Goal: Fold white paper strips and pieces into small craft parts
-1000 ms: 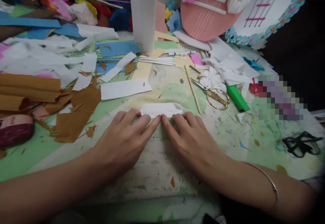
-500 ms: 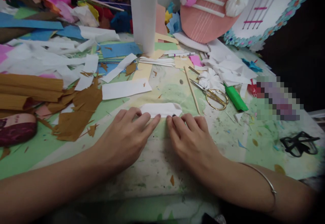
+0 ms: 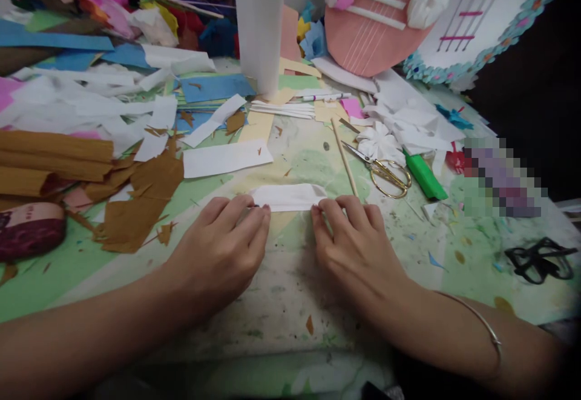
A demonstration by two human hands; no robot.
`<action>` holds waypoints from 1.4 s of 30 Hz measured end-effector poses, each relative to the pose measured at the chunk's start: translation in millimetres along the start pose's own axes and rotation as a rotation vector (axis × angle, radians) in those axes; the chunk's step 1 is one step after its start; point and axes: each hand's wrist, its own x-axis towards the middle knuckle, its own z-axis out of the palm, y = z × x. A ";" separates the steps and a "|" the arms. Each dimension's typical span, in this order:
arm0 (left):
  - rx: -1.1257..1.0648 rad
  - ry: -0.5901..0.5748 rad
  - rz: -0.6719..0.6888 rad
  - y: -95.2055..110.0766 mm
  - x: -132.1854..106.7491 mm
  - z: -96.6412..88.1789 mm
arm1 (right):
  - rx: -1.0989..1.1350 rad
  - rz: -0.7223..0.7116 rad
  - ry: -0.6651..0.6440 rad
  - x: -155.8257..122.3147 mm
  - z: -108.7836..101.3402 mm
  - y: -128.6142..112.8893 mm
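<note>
A small strip of white crepe paper (image 3: 289,196) lies on the table in front of me, its near edge straight as if folded. My left hand (image 3: 229,245) pinches its near left corner between thumb and fingers. At the near right corner my right hand (image 3: 356,247) grips the same strip, fingers curled and pressed together. Beyond it lies a longer white paper strip (image 3: 227,159). Just past my right fingers is a thin wooden stick (image 3: 345,159), with gold-handled scissors (image 3: 385,173) to its right. The strip's two near corners are partly hidden by my fingers.
Brown crepe paper (image 3: 145,206) and a dark red yarn ball (image 3: 31,230) lie left. A white roll (image 3: 267,31) stands upright at the back. To the right are a green paper roll (image 3: 425,173), a white paper flower (image 3: 380,141) and black glasses frames (image 3: 540,261).
My hands have moved apart along the near edge of the white strip, from near its middle out to its two ends. The strip stays in place.
</note>
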 end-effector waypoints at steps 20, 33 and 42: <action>-0.282 -0.187 -0.274 -21.1 3.8 -7.5 | 0.294 0.064 -0.353 19.0 -6.6 36.1; -0.110 -0.073 -0.025 -16.4 9.3 -5.2 | 0.258 -0.008 -0.315 21.5 -6.0 27.9; -0.111 -0.142 -0.059 -13.6 3.5 -5.4 | 0.482 0.033 -0.408 86.7 -32.7 58.8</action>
